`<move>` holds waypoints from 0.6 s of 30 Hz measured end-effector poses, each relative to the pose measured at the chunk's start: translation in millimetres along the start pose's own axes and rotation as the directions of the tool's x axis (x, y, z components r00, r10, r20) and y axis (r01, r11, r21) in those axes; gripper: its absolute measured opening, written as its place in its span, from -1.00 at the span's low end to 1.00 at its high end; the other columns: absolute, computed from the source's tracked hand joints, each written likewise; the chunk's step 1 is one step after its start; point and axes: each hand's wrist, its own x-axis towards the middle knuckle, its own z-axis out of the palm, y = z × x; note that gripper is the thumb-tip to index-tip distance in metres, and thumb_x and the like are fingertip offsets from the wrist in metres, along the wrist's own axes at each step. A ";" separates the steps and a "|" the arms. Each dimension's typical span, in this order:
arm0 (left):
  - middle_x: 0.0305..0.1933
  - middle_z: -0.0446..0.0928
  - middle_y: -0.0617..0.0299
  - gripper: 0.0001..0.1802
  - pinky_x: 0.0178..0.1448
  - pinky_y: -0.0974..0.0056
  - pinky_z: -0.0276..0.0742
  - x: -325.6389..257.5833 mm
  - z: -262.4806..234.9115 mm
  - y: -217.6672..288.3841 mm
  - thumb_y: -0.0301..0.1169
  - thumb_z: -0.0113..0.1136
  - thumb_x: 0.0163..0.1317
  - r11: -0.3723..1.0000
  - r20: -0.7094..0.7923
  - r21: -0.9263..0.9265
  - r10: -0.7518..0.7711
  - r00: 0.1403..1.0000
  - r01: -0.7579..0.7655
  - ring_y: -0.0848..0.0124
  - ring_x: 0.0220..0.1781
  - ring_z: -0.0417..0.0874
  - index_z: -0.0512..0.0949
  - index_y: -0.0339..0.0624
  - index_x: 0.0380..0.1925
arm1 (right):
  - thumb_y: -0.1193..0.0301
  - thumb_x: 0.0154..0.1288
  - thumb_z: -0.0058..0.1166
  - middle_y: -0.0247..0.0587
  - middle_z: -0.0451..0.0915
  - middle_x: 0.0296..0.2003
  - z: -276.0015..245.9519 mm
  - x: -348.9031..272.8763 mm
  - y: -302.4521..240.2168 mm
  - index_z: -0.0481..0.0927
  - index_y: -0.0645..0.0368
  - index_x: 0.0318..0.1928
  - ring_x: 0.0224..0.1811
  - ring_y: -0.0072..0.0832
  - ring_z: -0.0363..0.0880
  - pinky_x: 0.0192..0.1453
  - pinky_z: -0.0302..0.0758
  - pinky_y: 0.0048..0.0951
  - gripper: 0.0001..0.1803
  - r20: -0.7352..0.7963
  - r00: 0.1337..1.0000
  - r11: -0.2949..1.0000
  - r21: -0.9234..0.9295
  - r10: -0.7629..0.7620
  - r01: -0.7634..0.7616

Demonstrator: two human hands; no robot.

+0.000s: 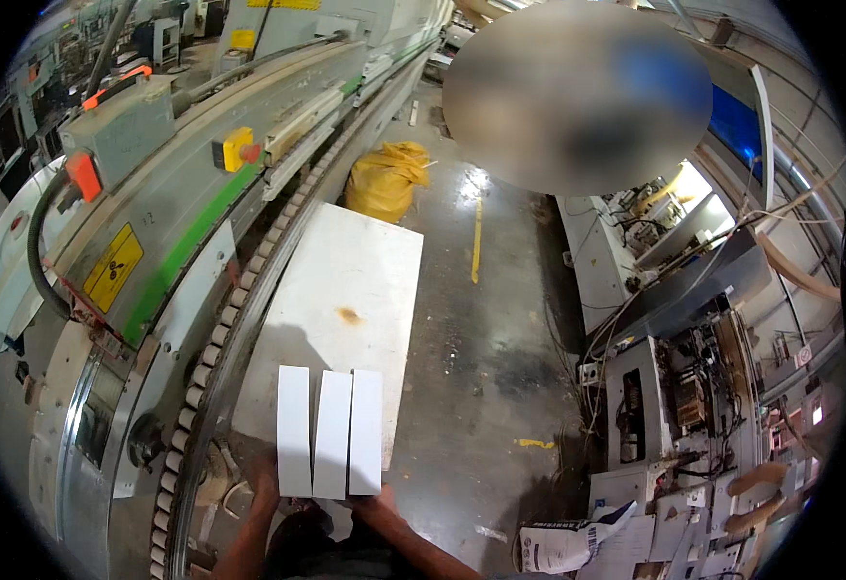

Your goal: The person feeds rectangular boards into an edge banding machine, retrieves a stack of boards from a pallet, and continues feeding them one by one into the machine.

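Three narrow white boards [332,435] lie side by side in front of me, over the near end of a large white panel [374,280]. Slim gaps separate them, and the left one stands slightly apart at its far end. My left hand [264,476] grips the group at its near left side, with most of its fingers hidden. At the near right end, my right hand [374,502] is closed on the boards from below, its fingertips partly out of sight beneath them.
A long machine with a roller chain track [212,350] runs along the left, carrying a red stop button [249,153]. Beyond the panel sits a yellow sack [384,182]. Machinery with loose cables [597,387] lines the right. A printed white bag [563,546] lies near right.
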 end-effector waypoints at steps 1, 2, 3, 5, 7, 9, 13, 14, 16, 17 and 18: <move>-0.33 0.71 0.02 -0.61 -0.23 0.11 0.53 1.9 -1.1 -1.9 -0.26 0.11 0.29 1.000 -0.002 -0.005 -0.011 1.000 0.011 0.37 -0.36 0.62 0.68 -0.45 -0.24 | 0.12 0.07 0.47 0.08 0.57 0.04 -9.1 1.5 -9.4 0.42 0.21 0.27 0.09 0.01 0.59 0.15 0.53 -0.12 -0.19 -0.024 1.000 0.991 -0.132 0.004 -0.007; -0.32 0.71 0.02 -0.62 -0.22 0.11 0.54 5.4 -0.3 -0.4 -0.27 0.11 0.29 1.000 0.005 -0.007 -0.013 1.000 0.013 0.36 -0.36 0.62 0.68 -0.45 -0.23 | 0.08 0.02 0.47 0.07 0.52 0.11 -1.1 6.8 7.6 0.40 0.23 0.28 0.14 0.01 0.53 0.17 0.50 -0.09 -0.13 -0.109 0.993 0.973 -0.229 -0.052 0.026; -0.30 0.71 0.03 -0.63 -0.21 0.10 0.54 8.0 1.5 1.4 -0.29 0.10 0.29 1.000 0.017 -0.010 -0.016 1.000 0.016 0.35 -0.35 0.62 0.68 -0.45 -0.22 | 0.04 -0.02 0.48 0.06 0.46 0.17 5.9 12.0 23.9 0.39 0.26 0.29 0.20 0.01 0.47 0.19 0.47 -0.05 -0.07 -0.193 0.975 0.943 -0.330 -0.107 0.039; -0.28 0.71 0.04 -0.65 -0.20 0.09 0.55 12.2 3.9 -11.1 -0.32 0.09 0.30 0.995 0.036 -0.071 -0.070 0.997 0.073 0.33 -0.35 0.62 0.68 -0.45 -0.21 | 0.06 -0.03 0.47 0.08 0.44 0.18 -9.7 24.3 5.4 0.37 0.28 0.29 0.23 0.02 0.41 0.23 0.43 -0.02 -0.06 -0.163 0.972 0.899 -0.430 -0.170 0.085; -0.26 0.70 0.06 -0.66 -0.19 0.10 0.56 25.8 19.4 -39.3 -0.35 0.09 0.29 0.798 0.173 -0.506 -0.279 0.944 0.329 0.31 -0.34 0.62 0.68 -0.45 -0.20 | 0.19 -0.09 0.32 0.06 0.55 0.03 -14.2 33.3 0.1 0.65 0.12 0.03 0.15 0.17 0.35 0.24 0.35 0.10 -0.41 -0.308 0.891 0.907 -0.361 -0.334 0.215; -0.26 0.69 0.08 -0.67 -0.19 0.11 0.56 22.8 24.0 -40.3 -0.36 0.11 0.28 0.750 0.210 -0.586 -0.226 0.951 0.307 0.32 -0.34 0.61 0.68 -0.45 -0.18 | 0.18 -0.11 0.34 0.06 0.55 0.05 -18.4 41.1 12.6 0.65 0.12 0.03 0.18 0.17 0.35 0.27 0.34 0.09 -0.39 -0.249 0.890 0.887 -0.369 -0.381 0.277; -0.21 0.69 0.06 -0.65 -0.09 0.15 0.56 -13.4 -16.0 41.9 -0.41 0.14 0.26 0.922 0.250 -0.383 0.049 0.967 0.053 0.33 -0.23 0.64 0.64 -0.50 -0.08 | 0.14 -0.16 0.38 0.08 0.54 0.13 -17.8 44.6 36.1 0.64 0.11 0.07 0.27 0.17 0.34 0.36 0.32 0.08 -0.32 -0.064 0.838 0.750 -0.489 -0.541 0.447; -0.21 0.69 0.06 -0.65 -0.09 0.15 0.56 -16.3 -15.6 47.9 -0.41 0.14 0.26 0.921 0.243 -0.385 0.045 0.969 0.054 0.33 -0.23 0.64 0.64 -0.50 -0.08 | 0.14 -0.16 0.38 0.08 0.54 0.13 -20.1 41.5 30.1 0.64 0.11 0.07 0.27 0.17 0.34 0.36 0.32 0.08 -0.32 -0.058 0.836 0.746 -0.488 -0.545 0.453; -0.15 0.70 0.03 -0.62 0.05 0.17 0.56 -24.2 -16.4 53.2 -0.42 0.13 0.26 0.912 0.193 -0.410 0.108 0.975 -0.020 0.31 -0.11 0.66 0.61 -0.52 -0.01 | 0.14 -0.16 0.39 0.11 0.50 0.20 -25.8 35.3 19.7 0.64 0.12 0.09 0.30 0.17 0.35 0.42 0.29 0.08 -0.29 -0.207 0.834 0.857 -0.190 -0.511 0.478; -0.15 0.70 0.03 -0.62 0.05 0.17 0.56 -28.3 -18.4 54.0 -0.42 0.13 0.26 0.913 0.192 -0.409 0.097 0.977 -0.010 0.31 -0.11 0.66 0.61 -0.52 -0.01 | 0.19 -0.10 0.43 0.15 0.47 0.21 -27.8 37.2 27.0 0.55 0.18 0.20 0.27 0.17 0.37 0.43 0.27 0.10 -0.23 -0.119 0.813 0.792 -0.344 -0.570 0.504; -0.07 0.69 -0.01 -0.58 0.12 0.18 0.54 -30.6 -20.8 62.4 -0.41 0.13 0.28 0.918 0.225 -0.396 0.129 0.966 -0.031 0.30 -0.04 0.65 0.58 -0.51 0.05 | 0.19 -0.10 0.43 0.15 0.47 0.21 -32.0 40.3 20.4 0.55 0.18 0.20 0.27 0.17 0.37 0.43 0.27 0.10 -0.23 -0.108 0.816 0.792 -0.341 -0.567 0.506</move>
